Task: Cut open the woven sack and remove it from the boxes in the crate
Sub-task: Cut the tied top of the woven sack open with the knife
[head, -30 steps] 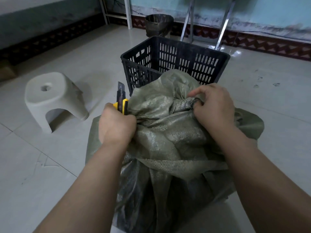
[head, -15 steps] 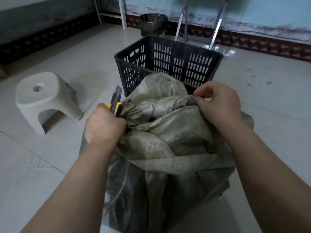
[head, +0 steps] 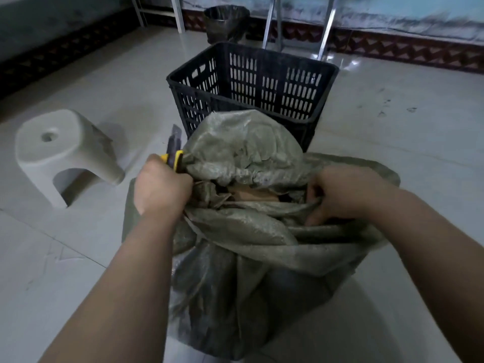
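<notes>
A grey-green woven sack (head: 243, 231) stands on the floor in front of me, its top pulled apart. Brown cardboard of a box (head: 251, 196) shows through the gap. My left hand (head: 162, 187) grips a yellow utility knife (head: 174, 153) with its blade pointing up, and also holds the sack's left edge. At the opening's right edge my right hand (head: 337, 192) clutches a fold of the sack. Whatever the sack stands in is hidden by the cloth. A black slotted plastic crate (head: 251, 82) stands just behind the sack.
A white plastic stool (head: 62, 150) stands on the tiled floor to the left. A dark bin (head: 226, 22) and metal frame legs (head: 324, 30) stand by the far wall.
My hands have pulled apart, the right one moving right and down. The sack's bunched top has opened and cardboard now shows inside. The view has tilted down.
</notes>
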